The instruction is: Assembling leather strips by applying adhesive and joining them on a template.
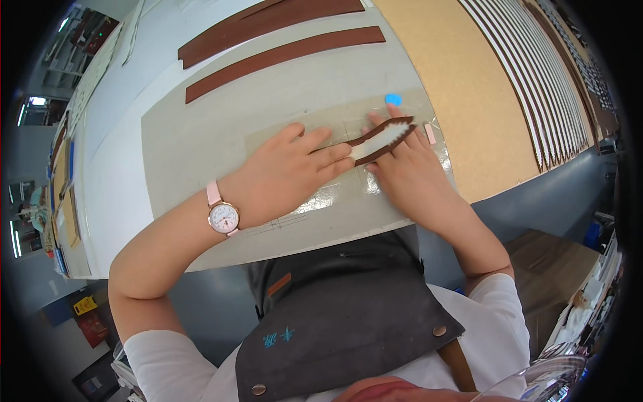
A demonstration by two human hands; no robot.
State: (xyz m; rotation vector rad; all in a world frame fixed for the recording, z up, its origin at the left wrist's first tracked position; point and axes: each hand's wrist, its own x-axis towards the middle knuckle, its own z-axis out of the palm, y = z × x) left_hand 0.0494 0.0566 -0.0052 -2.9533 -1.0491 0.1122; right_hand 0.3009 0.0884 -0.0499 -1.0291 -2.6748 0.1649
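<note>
A brown leather-like strip (384,142) with a pale inner face and a jagged white patch near its far end lies between my hands. Its long edges curl up at the right end. The fingers of my left hand (284,167) press together over the strip's left end, covering it. My right hand (416,167) grips the strip near its right end, with some fingers behind it and partly hidden. Beneath both hands is a clear shiny sheet (325,199) on the grey mat (181,161).
Two long brown strips, a wide one (268,27) and a narrower one (284,60), lie at the far side. A blue lump (393,100) and a small pink piece (430,133) sit near my right hand. Several white-and-brown strips (512,74) line a tan board (462,100).
</note>
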